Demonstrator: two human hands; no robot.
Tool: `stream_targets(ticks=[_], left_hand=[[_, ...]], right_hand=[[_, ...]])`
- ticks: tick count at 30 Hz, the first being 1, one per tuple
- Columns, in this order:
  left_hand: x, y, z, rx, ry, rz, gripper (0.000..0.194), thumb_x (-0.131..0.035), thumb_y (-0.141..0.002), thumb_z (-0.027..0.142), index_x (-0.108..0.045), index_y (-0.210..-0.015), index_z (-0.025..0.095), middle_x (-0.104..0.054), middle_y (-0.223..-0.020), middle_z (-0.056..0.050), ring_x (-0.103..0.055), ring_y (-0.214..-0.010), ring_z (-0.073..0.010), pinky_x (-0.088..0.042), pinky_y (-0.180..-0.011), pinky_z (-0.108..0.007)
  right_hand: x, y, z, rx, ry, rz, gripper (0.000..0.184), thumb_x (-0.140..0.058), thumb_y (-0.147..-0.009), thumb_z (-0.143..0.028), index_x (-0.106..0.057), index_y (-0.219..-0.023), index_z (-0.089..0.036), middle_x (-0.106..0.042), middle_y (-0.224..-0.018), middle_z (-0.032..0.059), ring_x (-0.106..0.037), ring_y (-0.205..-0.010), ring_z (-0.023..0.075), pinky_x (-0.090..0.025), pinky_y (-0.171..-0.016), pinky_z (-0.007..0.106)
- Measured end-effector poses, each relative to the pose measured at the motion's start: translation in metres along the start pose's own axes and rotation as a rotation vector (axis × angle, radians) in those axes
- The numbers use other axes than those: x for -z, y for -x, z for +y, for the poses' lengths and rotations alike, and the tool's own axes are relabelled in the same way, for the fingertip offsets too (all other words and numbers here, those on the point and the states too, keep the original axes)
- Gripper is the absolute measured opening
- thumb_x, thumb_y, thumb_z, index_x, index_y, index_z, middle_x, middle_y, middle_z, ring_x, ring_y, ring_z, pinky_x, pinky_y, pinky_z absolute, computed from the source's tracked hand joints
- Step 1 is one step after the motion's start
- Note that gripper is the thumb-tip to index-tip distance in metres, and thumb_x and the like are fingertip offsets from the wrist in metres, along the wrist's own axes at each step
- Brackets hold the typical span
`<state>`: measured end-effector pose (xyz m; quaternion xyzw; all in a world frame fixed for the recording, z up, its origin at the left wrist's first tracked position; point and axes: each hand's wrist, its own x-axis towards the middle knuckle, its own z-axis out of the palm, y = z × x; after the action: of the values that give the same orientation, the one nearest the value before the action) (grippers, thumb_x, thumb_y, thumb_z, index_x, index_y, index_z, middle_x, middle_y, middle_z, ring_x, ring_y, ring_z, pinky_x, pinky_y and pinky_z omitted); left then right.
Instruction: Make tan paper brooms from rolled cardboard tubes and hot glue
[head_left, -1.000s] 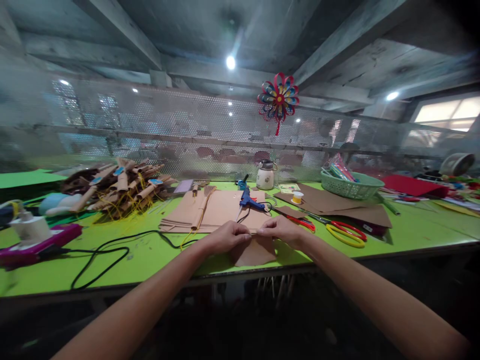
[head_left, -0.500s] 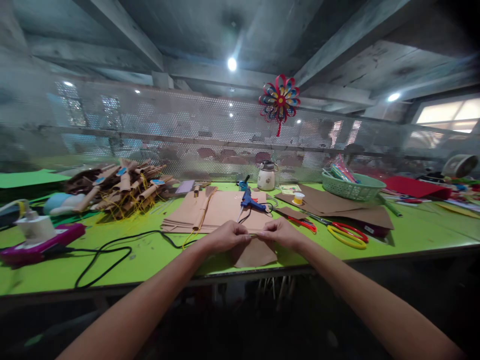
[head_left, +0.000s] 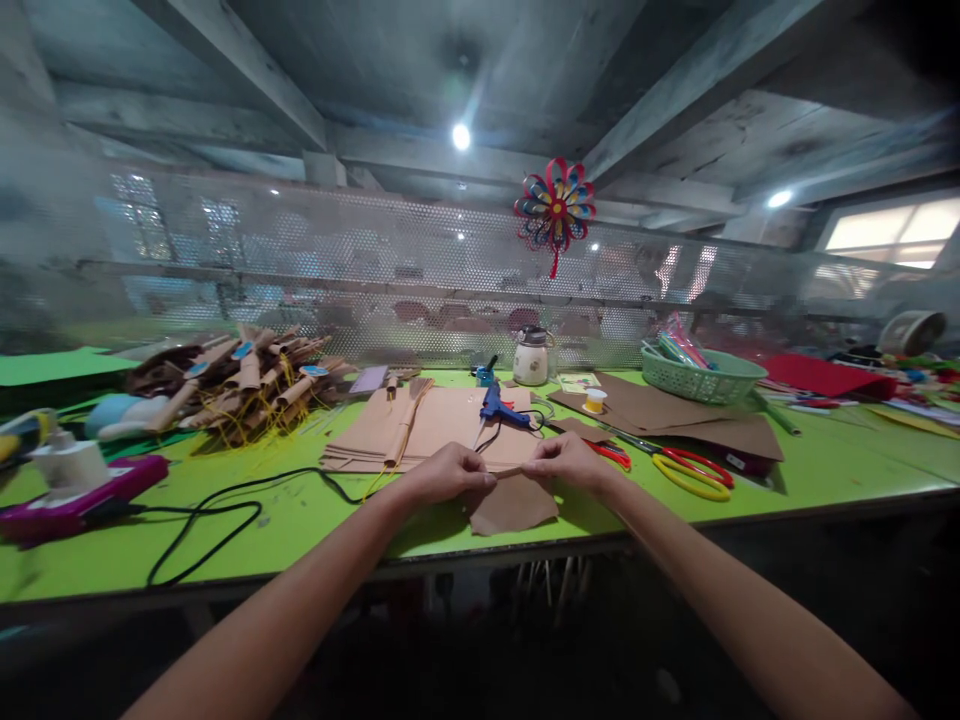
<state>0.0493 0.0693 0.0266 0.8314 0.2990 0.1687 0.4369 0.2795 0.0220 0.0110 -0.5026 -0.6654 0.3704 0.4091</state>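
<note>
The left hand and right hand are bare. Slim forearms taper toward the wrists (uncovered as far as they show).

I count one blue glue gun; in front of it, one left hand and one right hand; left of it, one purple power strip, three blue labels; right, one green basket; above, one flower ornament.

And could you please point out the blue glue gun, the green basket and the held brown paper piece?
Blue glue gun (head_left: 493, 404): head view, on its body.
Green basket (head_left: 699, 382): head view, on its side wall.
Brown paper piece (head_left: 514, 507): head view, on its lower part.
</note>
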Motion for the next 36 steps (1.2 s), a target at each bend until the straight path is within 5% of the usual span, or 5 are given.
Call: stream_targets(ticks=[7,17,25,31,36], left_hand=[[0.0,-0.002,-0.004,-0.018,0.039,0.034,0.044,-0.063,-0.07,0.054,-0.057,-0.059,0.012,-0.05,-0.049,0.001,-0.039,-0.046,-0.0086,-0.027,-0.047,-0.023],[0.007,0.001,-0.002,-0.049,0.209,-0.189,0.036,-0.062,-0.075,0.046,-0.064,-0.084,0.011,-0.056,-0.065,0.001,-0.052,-0.058,-0.0108,-0.044,-0.06,-0.025],[0.003,-0.002,-0.01,-0.003,0.125,-0.104,0.038,-0.058,-0.077,0.052,-0.054,-0.07,0.014,-0.059,-0.051,0.0,-0.053,-0.045,-0.0107,-0.033,-0.045,-0.02],[0.005,0.0,-0.004,-0.015,0.089,-0.179,0.039,-0.056,-0.077,0.053,-0.052,-0.069,0.015,-0.059,-0.051,-0.001,-0.052,-0.044,-0.0109,-0.034,-0.046,-0.021],[0.005,-0.003,-0.002,-0.088,-0.007,-0.076,0.037,-0.059,-0.076,0.047,-0.062,-0.069,0.012,-0.059,-0.06,-0.003,-0.053,-0.055,-0.0119,-0.036,-0.053,-0.023]], right_hand=[[0.004,0.002,0.0,0.007,-0.047,0.034,0.035,-0.076,-0.06,-0.044,-0.067,-0.064,-0.011,-0.058,-0.055,-0.0003,-0.046,-0.051,0.0092,-0.034,-0.051,0.023],[0.023,0.01,-0.001,0.008,-0.057,-0.061,0.033,-0.076,-0.062,-0.042,-0.069,-0.069,-0.011,-0.059,-0.06,0.0,-0.048,-0.057,0.0102,-0.035,-0.056,0.023],[0.027,0.01,0.005,-0.02,-0.063,-0.006,0.03,-0.079,-0.059,-0.038,-0.068,-0.063,-0.011,-0.061,-0.058,0.0006,-0.048,-0.055,0.0099,-0.033,-0.054,0.023],[0.023,0.015,0.018,-0.044,-0.128,-0.016,0.037,-0.077,-0.06,-0.046,-0.065,-0.067,-0.012,-0.054,-0.055,-0.0025,-0.044,-0.052,0.0082,-0.032,-0.053,0.023],[0.024,0.018,0.014,-0.039,-0.1,-0.056,0.037,-0.074,-0.062,-0.046,-0.064,-0.068,-0.011,-0.053,-0.055,-0.0014,-0.044,-0.051,0.009,-0.033,-0.052,0.024]])
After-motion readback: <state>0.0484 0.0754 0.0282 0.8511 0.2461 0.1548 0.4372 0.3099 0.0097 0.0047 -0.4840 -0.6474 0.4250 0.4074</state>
